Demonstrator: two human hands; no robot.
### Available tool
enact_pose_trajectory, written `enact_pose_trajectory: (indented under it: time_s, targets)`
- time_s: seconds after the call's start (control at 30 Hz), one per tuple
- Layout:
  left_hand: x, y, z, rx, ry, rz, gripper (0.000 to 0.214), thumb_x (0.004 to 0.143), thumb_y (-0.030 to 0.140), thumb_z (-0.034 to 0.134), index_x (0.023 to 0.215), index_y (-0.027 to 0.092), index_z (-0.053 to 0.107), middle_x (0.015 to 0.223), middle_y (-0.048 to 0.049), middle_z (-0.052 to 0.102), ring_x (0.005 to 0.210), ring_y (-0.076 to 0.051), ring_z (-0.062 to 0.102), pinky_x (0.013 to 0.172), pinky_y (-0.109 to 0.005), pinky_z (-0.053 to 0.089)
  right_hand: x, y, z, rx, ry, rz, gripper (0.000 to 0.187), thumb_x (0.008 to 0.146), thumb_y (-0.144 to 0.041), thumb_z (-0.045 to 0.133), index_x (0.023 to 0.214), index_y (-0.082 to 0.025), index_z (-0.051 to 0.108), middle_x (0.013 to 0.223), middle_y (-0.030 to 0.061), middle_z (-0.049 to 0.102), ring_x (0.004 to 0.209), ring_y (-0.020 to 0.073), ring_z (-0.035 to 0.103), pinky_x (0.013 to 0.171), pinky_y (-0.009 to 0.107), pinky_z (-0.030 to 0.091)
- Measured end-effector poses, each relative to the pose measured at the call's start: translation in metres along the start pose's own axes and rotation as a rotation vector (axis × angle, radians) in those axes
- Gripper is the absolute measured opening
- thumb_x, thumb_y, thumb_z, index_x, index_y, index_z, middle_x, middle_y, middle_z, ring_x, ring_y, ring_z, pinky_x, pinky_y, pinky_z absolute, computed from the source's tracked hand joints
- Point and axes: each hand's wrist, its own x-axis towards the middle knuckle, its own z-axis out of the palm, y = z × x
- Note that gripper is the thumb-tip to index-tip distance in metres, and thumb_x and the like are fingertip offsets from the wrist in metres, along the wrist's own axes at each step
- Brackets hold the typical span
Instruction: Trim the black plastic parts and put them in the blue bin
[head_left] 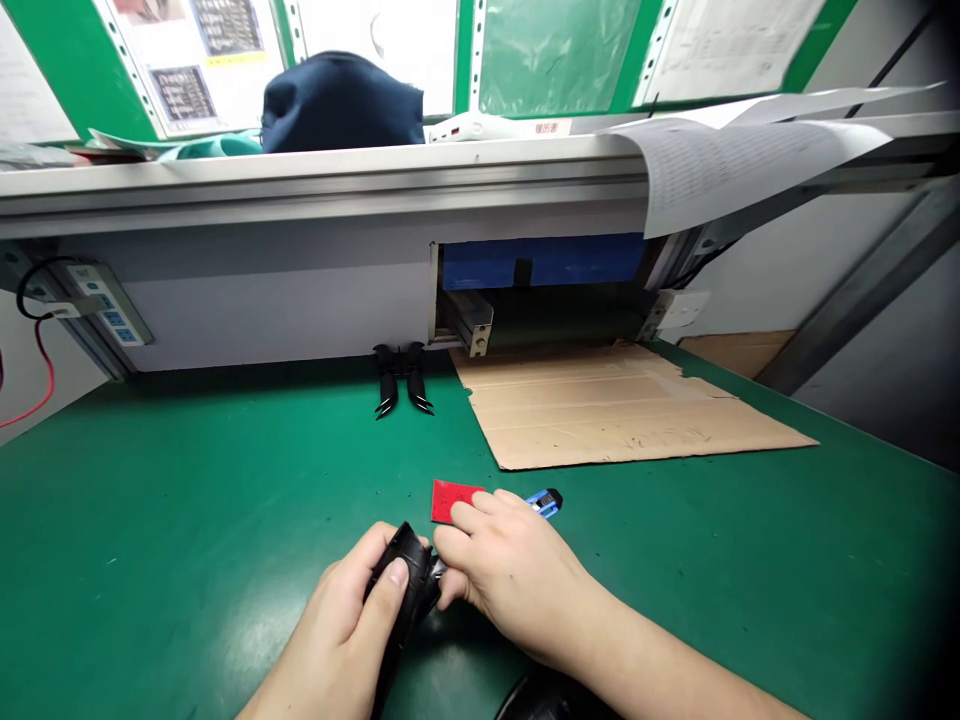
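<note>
My left hand (pixel 341 625) is wrapped round a long black plastic part (pixel 405 545), its thumb pressed on the near face. The part is tilted, and its lower end runs out of view at the bottom. Against its right edge, my right hand (pixel 517 570) is closed in a pinch. A small greyish, shiny bit (pixel 437 569) shows at those fingertips, too small to name. Just beyond the right hand lies a red flat piece (pixel 448 498), partly covered by the fingers. A blue utility knife (pixel 547 502) with a black end rests behind the knuckles.
A cardboard sheet (pixel 615 410) covers the back right of the green table (pixel 187 500). Two curved black parts (pixel 403 380) stand near the back panel. A dark rounded object (pixel 555 697) is at the bottom edge. Above runs a shelf (pixel 337 180) with paper sheets (pixel 735 160) hanging over.
</note>
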Motion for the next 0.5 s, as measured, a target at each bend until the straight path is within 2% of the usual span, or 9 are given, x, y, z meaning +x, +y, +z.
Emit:
enact_pose_trajectory:
  time_s: [0.07,0.13,0.2,0.23,0.3,0.37,0.43,0.5]
  targets:
    - [0.0,0.0,-0.001,0.001,0.0,0.009,0.034,0.086,0.052,0.05,0.086,0.021,0.06,0.082,-0.0032,0.061,0.069,-0.018,0.051,0.061,-0.025,0.045,-0.002,0.006,0.0,0.29,-0.017,-0.027,0.052,0.108,-0.053,0.055,0.072,-0.017,0.042,0.07,-0.0013,0.045,0.065,0.0195,0.043,0.061,0.029,0.028]
    - [0.001,0.001,-0.001,-0.001,-0.019,0.022,0.034,0.087,0.053,0.049,0.088,0.021,0.06,0.085,-0.0036,0.063,0.069,-0.018,0.052,0.064,-0.026,0.045,-0.004,0.015,-0.005,0.72,-0.08,-0.064,0.064,0.108,-0.068,0.036,0.069,-0.017,0.039,0.064,-0.0033,0.04,0.057,0.0163,0.039,0.056,0.025,0.028]
    - [0.002,0.002,-0.001,0.014,-0.041,0.053,0.036,0.089,0.053,0.046,0.096,0.021,0.061,0.092,-0.0038,0.065,0.074,-0.019,0.054,0.069,-0.026,0.045,-0.007,0.024,-0.014,1.1,-0.132,-0.078,0.07,0.101,-0.079,0.038,0.068,-0.016,0.041,0.062,-0.0039,0.038,0.053,0.0144,0.035,0.051,0.022,0.027]
    - [0.004,0.002,-0.001,0.026,-0.047,0.068,0.037,0.09,0.052,0.044,0.102,0.021,0.06,0.095,-0.0037,0.065,0.076,-0.019,0.054,0.072,-0.027,0.045,-0.008,0.027,-0.019,1.22,-0.127,-0.073,0.072,0.098,-0.082,0.041,0.069,-0.016,0.043,0.061,-0.0039,0.038,0.052,0.0142,0.035,0.05,0.022,0.027]
    - [0.007,0.001,-0.002,0.041,-0.065,0.082,0.038,0.092,0.05,0.041,0.112,0.022,0.057,0.099,-0.0027,0.065,0.08,-0.019,0.056,0.079,-0.027,0.045,-0.008,0.028,-0.026,1.333,0.0,-0.022,0.07,0.093,-0.085,0.048,0.077,-0.017,0.047,0.066,-0.0025,0.042,0.056,0.0157,0.039,0.053,0.022,0.031]
    - [0.008,-0.004,-0.003,0.034,-0.113,0.094,0.035,0.093,0.047,0.043,0.114,0.022,0.056,0.1,-0.002,0.064,0.088,-0.02,0.057,0.084,-0.027,0.044,-0.006,0.021,-0.027,1.152,0.227,-0.031,0.066,0.092,-0.083,0.054,0.086,-0.017,0.049,0.081,0.0018,0.049,0.07,0.0196,0.047,0.063,0.025,0.038]
    - [0.005,-0.011,-0.006,0.003,-0.159,0.081,0.032,0.092,0.044,0.048,0.112,0.021,0.055,0.108,-0.0026,0.063,0.103,-0.021,0.055,0.091,-0.027,0.043,-0.005,0.008,-0.025,0.719,0.365,-0.161,0.051,0.101,-0.068,0.056,0.091,-0.018,0.054,0.106,0.0047,0.05,0.082,0.0219,0.05,0.072,0.03,0.039]
    - [0.002,-0.019,-0.007,-0.049,-0.156,0.057,0.032,0.09,0.042,0.053,0.113,0.021,0.054,0.119,-0.0037,0.061,0.116,-0.022,0.05,0.099,-0.027,0.04,-0.004,-0.008,-0.023,0.254,0.272,-0.32,0.026,0.109,-0.043,0.053,0.096,-0.021,0.06,0.13,-0.0012,0.041,0.081,0.0186,0.051,0.07,0.031,0.04]
